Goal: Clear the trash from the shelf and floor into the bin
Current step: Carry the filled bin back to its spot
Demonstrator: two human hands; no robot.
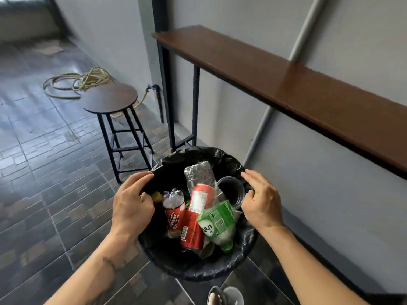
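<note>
I saw both forearms reaching forward and down, one hand at each side of the bin (198, 275). The left hand (132, 205) curled fingers and thumb over its black-lined rim; the right hand (262, 205) gripped the opposite rim. Between them lay a red can (193, 230), a green bottle (217, 223) and a plastic cup (232, 190). The shelf (286, 84) ran beyond the right hand.

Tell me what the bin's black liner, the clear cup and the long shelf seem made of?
The black liner looks like thin plastic film: glossy, crinkled over the rim. The clear cup seems transparent plastic; the bin's dark inside shows through it. The shelf top looks like brown wood or laminate, satin, catching light; its legs look like black metal.
</note>
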